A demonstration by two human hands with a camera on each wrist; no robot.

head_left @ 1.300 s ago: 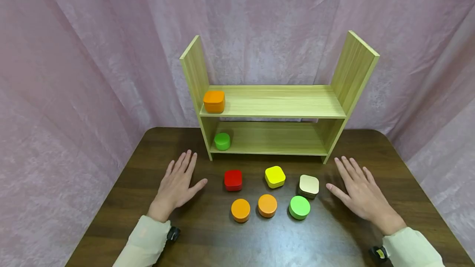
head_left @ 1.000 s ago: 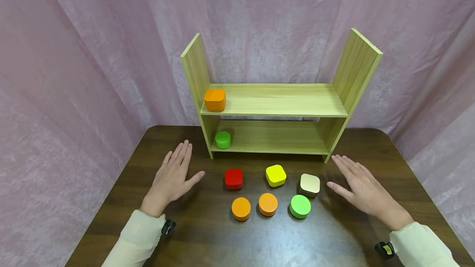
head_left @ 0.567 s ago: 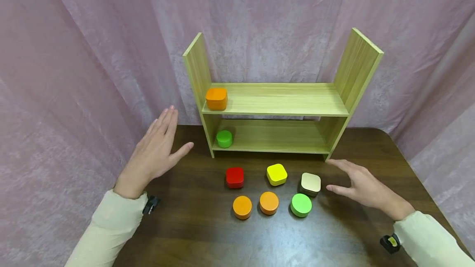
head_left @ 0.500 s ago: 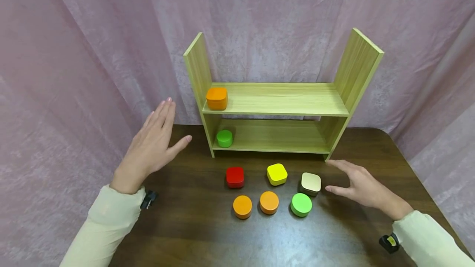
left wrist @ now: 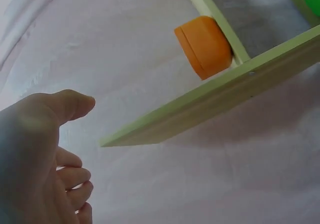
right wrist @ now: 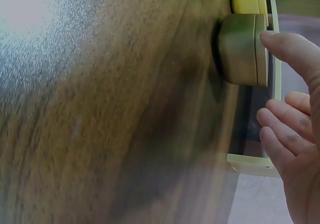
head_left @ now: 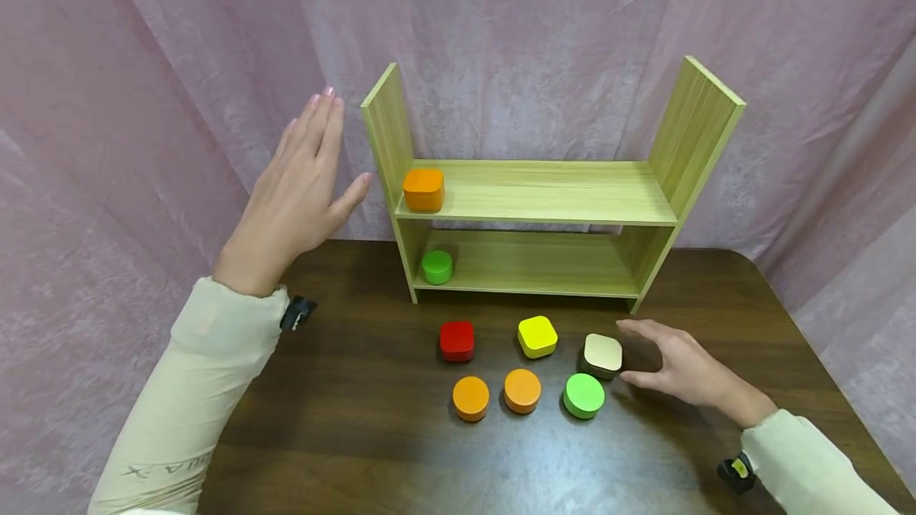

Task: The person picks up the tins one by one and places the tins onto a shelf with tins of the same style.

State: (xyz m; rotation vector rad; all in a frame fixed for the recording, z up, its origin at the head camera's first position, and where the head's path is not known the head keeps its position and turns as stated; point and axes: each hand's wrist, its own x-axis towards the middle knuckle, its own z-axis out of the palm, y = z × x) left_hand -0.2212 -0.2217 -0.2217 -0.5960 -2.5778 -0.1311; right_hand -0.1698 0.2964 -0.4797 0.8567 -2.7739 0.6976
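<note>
Left hand [head_left: 296, 185] raised, right hand [head_left: 680, 372] low

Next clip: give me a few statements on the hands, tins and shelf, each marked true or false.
1. The right hand is nearest the beige square tin. True.
2. The left hand lies flat on the table. False: it is raised, open, beside the wooden shelf.
3. The orange square tin sits on the upper shelf. True.
4. Three round tins lie on the lower shelf. False: only one small green round tin.
</note>
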